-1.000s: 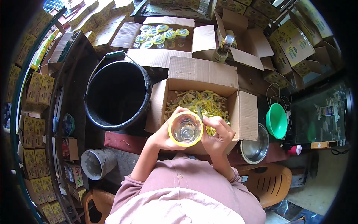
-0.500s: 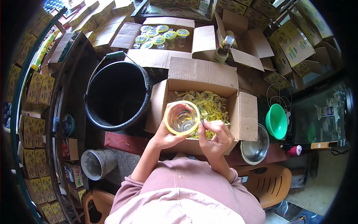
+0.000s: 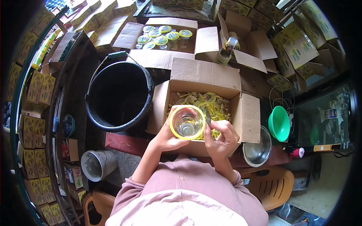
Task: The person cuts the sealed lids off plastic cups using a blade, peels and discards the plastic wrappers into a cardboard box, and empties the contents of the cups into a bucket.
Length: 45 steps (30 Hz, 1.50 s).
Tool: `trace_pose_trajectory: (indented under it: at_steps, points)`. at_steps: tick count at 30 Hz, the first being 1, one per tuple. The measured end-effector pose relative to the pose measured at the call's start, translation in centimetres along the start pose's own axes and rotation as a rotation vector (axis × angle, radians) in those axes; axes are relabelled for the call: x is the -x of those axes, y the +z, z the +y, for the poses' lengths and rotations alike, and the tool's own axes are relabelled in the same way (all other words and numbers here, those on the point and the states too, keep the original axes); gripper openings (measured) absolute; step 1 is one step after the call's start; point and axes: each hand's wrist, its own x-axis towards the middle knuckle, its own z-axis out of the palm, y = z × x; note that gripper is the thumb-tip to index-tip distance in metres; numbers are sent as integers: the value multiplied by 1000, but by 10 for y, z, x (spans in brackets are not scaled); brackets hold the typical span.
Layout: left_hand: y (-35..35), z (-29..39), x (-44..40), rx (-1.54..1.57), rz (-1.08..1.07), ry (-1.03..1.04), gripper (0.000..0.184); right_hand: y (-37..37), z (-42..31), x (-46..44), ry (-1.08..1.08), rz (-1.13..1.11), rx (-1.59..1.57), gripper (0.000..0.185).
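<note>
A clear plastic cup with a yellow rim is wrapped by my left hand, its open mouth facing me. My right hand pinches a small, dark, flat blade-like piece between thumb and finger, close beside the cup's right rim. Exactly what this piece is cannot be made out. Below both hands stands an open cardboard box holding many thin yellow strips and scraps.
To the left is a large black bucket, with a grey bucket lower down. A green bowl and a metal bowl sit at right. Behind, a carton holds several lidded cups; a bottle stands beside it.
The cup has shifted slightly right and down and tilted a little, showing more of its inside. My right hand has moved slightly right, and the dark piece shows more plainly.
</note>
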Motion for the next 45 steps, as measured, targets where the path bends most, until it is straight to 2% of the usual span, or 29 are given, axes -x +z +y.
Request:
trace_pose_trajectory:
  at_steps: [10,16,17,20,24,25,26,28,29,32,33,36,37,40,42,45]
  points:
    - [0,7,-2,-90,-42,-7,63,5,4,0,-95,20,117,21]
    - [0,1,0,-44,-32,7,64,3,9,-8,20,-8,77,19]
    - [0,0,0,-33,-17,11,64,0,11,-9,90,-33,107,18]
    - [-1,2,1,-15,68,16,66,-15,28,-13,415,-75,-245,18]
    - [-7,10,0,-156,65,91,69,-45,86,-7,547,-386,-718,22]
    - [-7,11,0,-163,62,97,70,-45,94,-4,660,-474,-713,26]
    - [-7,11,0,-169,59,102,70,-44,101,-3,786,-649,-401,30]
    - [-9,12,0,-185,65,108,70,-38,117,19,168,-675,653,39]
    - [-9,13,2,-187,66,103,70,-44,114,19,454,-767,353,52]
    - [-7,12,1,-186,83,94,70,-44,93,10,544,-668,342,65]
    - [-7,11,-1,-183,84,92,70,-47,88,4,591,-709,374,72]
    - [-9,-2,-1,86,238,13,67,-54,85,-1,706,-611,336,79]
    - [-14,-8,0,150,290,-22,64,-59,94,4,655,-587,229,89]
    - [-28,-8,1,455,479,-75,63,-67,98,8,688,-568,204,91]
    - [-45,-7,4,514,564,-22,53,-69,104,13,686,-554,171,88]
    - [-71,4,4,885,683,106,46,-71,98,13,730,-542,172,86]
